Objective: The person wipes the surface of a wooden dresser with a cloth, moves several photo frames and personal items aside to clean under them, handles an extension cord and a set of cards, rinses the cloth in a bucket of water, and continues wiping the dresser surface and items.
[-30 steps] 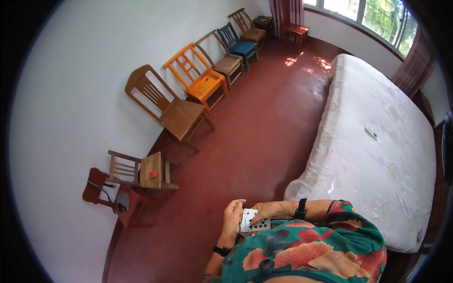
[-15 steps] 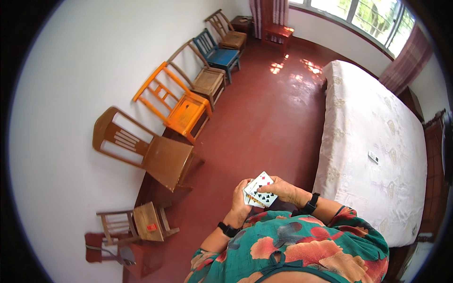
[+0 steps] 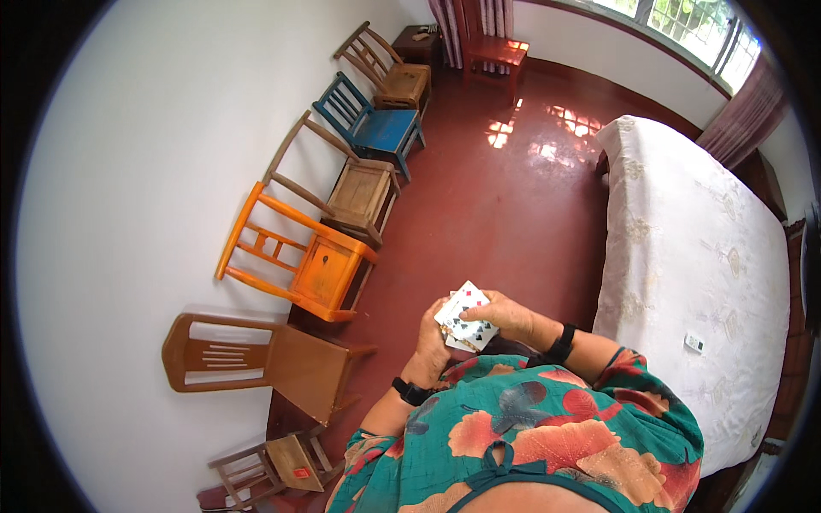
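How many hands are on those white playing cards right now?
2: the bare left hand at the left side of the white, rectangular playing cards, and the bare right hand at their right side. No other hand shows.

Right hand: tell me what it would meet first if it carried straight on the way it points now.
The playing cards: the right hand's thumb lies on them, so they come first. What would follow beyond them is hard to tell, as depth is unclear in this view.
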Tool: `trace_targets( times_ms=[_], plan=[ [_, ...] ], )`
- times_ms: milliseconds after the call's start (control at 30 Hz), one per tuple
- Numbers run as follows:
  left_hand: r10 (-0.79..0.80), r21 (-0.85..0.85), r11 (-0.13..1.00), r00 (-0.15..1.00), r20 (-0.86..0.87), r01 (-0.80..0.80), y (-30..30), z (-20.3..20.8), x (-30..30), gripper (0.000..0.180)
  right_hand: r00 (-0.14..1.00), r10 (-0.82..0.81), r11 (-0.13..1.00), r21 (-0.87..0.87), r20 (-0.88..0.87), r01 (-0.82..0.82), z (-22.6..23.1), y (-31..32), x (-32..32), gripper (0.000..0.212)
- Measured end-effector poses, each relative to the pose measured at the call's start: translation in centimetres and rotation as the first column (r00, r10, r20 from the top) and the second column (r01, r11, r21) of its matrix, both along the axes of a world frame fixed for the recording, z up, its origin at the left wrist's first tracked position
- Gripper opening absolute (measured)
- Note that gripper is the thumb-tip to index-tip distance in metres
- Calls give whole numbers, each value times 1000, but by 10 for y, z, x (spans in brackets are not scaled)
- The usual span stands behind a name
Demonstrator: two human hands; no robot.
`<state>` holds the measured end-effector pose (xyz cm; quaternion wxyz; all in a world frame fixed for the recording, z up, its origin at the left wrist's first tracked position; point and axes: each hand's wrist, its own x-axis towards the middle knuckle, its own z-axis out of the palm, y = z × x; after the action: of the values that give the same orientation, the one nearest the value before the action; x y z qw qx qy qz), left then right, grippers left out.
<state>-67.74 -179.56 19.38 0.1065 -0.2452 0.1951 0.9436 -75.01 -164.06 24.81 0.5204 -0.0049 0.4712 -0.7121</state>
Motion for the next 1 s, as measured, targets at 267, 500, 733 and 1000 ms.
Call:
trace_targets(
  times_ms=[267,500,733,1000],
  plan=[
    [169,57,984,986,0,-168,-65,-25,-145,16,992,-121,992,-25,20,122,-10,-39,-202,30],
    [126,-61,990,992,-10,-127,-121,-22,-314,14,925,-316,943,41,-211,331,-6,-33,-358,28],
    [-114,-148,984,992,-62,104,-132,2,-503,18,756,-652,758,88,64,647,-30,2,-504,30],
    [-137,-200,971,990,-32,128,-159,-17,-672,21,627,-764,645,190,154,740,-77,-6,-674,25]
  ],
)
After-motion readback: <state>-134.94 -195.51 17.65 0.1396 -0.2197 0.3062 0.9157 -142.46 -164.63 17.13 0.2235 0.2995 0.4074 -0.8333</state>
